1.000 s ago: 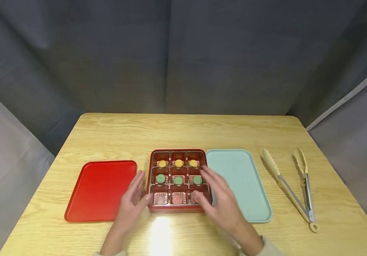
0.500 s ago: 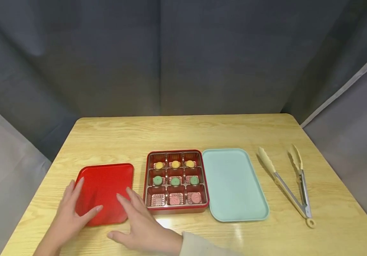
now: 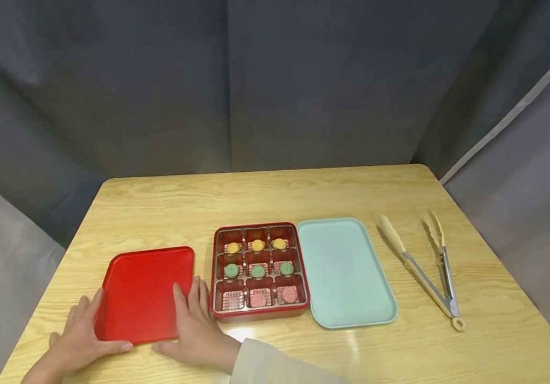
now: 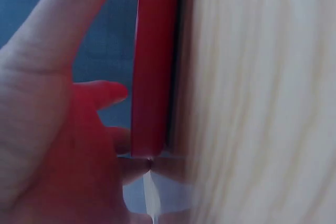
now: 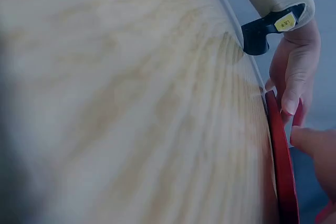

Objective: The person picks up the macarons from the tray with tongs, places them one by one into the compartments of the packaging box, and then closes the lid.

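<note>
A red square lid (image 3: pixel 147 293) lies flat on the table at the left. My left hand (image 3: pixel 77 338) is at its near left corner, fingers spread along the left side and thumb by the front edge. At the near right corner is my right hand (image 3: pixel 198 330), with straight fingers along the right side and the thumb close to the front edge. The left wrist view shows the lid's side wall (image 4: pixel 153 72) beside the fingers. In the right wrist view, the left hand (image 5: pixel 296 77) is beyond the lid (image 5: pixel 283 166). Firm finger contact is hard to tell.
Right of the lid stands a red box (image 3: pixel 260 317) with a divided insert. Yellow pieces (image 3: pixel 258 245) fill its back row, green pieces (image 3: pixel 258 271) its middle row; pink pieces (image 3: pixel 258 300) sit in front. A pale green tray (image 3: pixel 347 272) and spread tongs (image 3: pixel 428 282) lie farther right.
Both hands have left the sides of the divided box and moved left, then lowered to the two near corners of the red lid. The view has shifted slightly; box and tongs stay put.
</note>
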Motion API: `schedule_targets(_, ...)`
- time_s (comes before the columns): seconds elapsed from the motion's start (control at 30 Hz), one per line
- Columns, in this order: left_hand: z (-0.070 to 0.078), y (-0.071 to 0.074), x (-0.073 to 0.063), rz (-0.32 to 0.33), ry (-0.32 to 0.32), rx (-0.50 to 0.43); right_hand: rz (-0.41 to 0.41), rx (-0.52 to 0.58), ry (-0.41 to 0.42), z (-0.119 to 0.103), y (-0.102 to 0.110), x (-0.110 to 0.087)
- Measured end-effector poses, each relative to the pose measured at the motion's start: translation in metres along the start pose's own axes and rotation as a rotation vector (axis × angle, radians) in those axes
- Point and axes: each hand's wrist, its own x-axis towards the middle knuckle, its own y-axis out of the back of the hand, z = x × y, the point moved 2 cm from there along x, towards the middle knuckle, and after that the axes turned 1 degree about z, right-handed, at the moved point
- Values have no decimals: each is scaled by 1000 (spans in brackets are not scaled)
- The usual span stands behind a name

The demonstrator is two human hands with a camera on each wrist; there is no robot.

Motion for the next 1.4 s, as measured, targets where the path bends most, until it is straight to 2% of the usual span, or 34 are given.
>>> schedule_targets(0.17, 4, -1, 1, 2, -24, 6, 4, -29, -13, 0, -3, 2)
schedule_targets(0.43, 6, -1, 4, -29, -18, 3, 17, -57, -51, 0, -4, 3)
schedule_targets(0.73, 10, 1, -1, 66, -96, -7, 20, -59, -37, 1, -4, 5)
schedule_targets(0.87, 12, 2, -4, 75, -101, -8, 23, -22, -32, 1, -3, 4)
schedule_targets(1.07, 18, 1, -12, 84, -109, -94, 42, 77, 21, 2, 2, 2)
schedule_targets(1.23, 28, 11, -17, 131, -115, -102, 69, 140, 49, -2, 12, -1)
schedule_targets(1.4, 39, 21, -20, 149, -99, -140, 91, 212, 56, -8, 29, -5)
